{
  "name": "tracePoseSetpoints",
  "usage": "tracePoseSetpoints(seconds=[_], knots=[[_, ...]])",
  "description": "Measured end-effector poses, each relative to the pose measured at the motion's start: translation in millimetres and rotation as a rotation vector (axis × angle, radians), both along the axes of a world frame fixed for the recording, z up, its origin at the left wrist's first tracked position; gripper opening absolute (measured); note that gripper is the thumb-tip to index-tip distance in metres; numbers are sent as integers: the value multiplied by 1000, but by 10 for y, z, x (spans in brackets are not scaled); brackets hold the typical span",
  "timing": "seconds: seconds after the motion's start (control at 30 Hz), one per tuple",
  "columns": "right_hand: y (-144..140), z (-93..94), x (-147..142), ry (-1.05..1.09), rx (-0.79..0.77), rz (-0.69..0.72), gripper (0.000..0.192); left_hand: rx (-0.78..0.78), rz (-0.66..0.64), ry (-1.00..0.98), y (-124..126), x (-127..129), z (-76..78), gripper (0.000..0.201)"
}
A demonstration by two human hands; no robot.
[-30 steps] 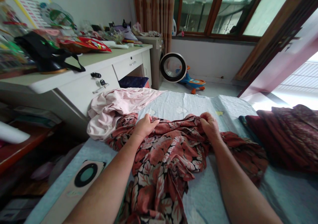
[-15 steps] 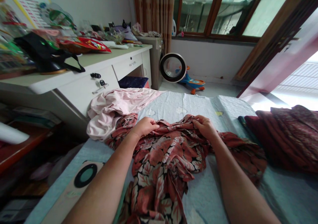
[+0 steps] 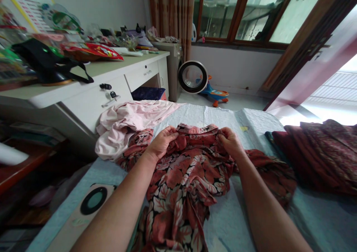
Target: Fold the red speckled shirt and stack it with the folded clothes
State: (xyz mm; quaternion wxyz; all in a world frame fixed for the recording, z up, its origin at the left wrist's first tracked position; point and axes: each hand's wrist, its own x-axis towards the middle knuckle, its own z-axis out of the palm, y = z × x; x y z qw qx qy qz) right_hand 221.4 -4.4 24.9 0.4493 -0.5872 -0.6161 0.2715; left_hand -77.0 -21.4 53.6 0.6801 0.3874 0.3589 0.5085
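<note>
A red floral garment [image 3: 185, 177] with leaf print lies crumpled on a pale blue bed sheet [image 3: 245, 222]. My left hand [image 3: 161, 142] grips its top edge on the left, fingers curled into the cloth. My right hand [image 3: 229, 141] pinches the same edge on the right. Between the two hands the collar-like edge is stretched and slightly raised. The rest of the garment trails toward me and off to the right.
A pink cloth [image 3: 125, 123] lies heaped at the bed's left edge, beside a cluttered white desk [image 3: 83, 92]. Dark red patterned fabric [image 3: 318, 155] is piled at right. A beige flat device [image 3: 89, 203] rests near left. On the floor beyond stand a round fan [image 3: 193, 77] and a toy.
Both hands have lifted and drawn the garment's top edge up and taut between them; the right hand moved slightly left. The cloth's edge now stands higher than before.
</note>
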Motion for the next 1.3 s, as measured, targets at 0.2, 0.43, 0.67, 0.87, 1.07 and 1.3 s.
tracePoseSetpoints(seconds=[0.2, 0.43, 0.67, 0.87, 1.07, 1.3], knots=[[-8, 6, -11, -41, -23, 42, 51, -19, -15, -91, -9, 74, -86, 45], [-78, 168, -74, -355, -136, 1, 38, 40, -75, 1, -25, 101, -95, 33], [-89, 71, -55, -610, -111, -41, 23, -21, -71, 69, -69, 158, -47, 29], [-56, 200, -32, -370, 10, -64, 22, -12, -48, 149, -30, 188, 62, 26], [-48, 554, -78, 25, -86, 57, 22, 142, 7, 207, 222, 175, 429, 17], [180, 987, 16, 276, -200, 184, 23, 147, -225, 100, 700, 155, 754, 36]])
